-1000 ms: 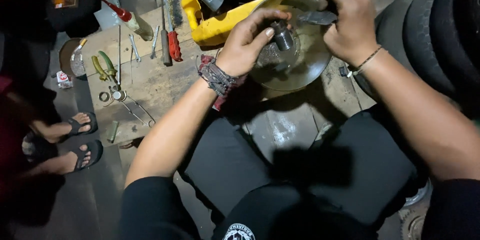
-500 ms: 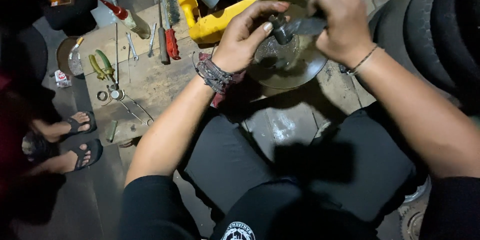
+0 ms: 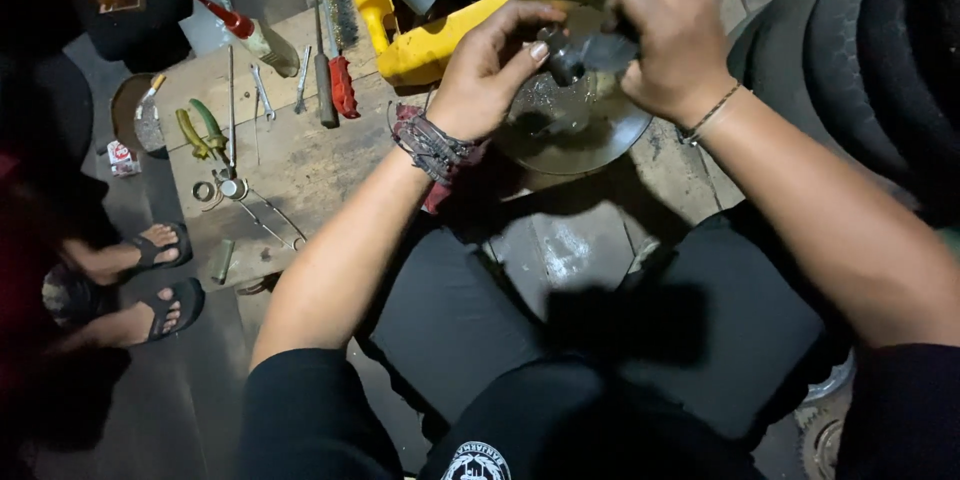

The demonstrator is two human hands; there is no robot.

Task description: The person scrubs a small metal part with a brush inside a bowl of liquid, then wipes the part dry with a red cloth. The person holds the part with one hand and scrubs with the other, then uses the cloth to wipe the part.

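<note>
The person's left hand (image 3: 490, 75) pinches a small dark metal cylinder (image 3: 562, 58) above the round shallow metal dish (image 3: 590, 135), which sits at twelve o'clock from the knees on the worn wooden surface (image 3: 300, 170). The right hand (image 3: 675, 35) is closed round a flat grey brush-like tool (image 3: 608, 48) touching the cylinder. Cleaning looks underway, judging by residue in the dish; a red-handled screwdriver (image 3: 343, 85) lies unused at ten o'clock.

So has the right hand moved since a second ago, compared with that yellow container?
Yes. The right hand has shifted left, toward the yellow container, bringing its dark tool against the small metal cylinder that the left hand holds over the round metal bowl.
</note>
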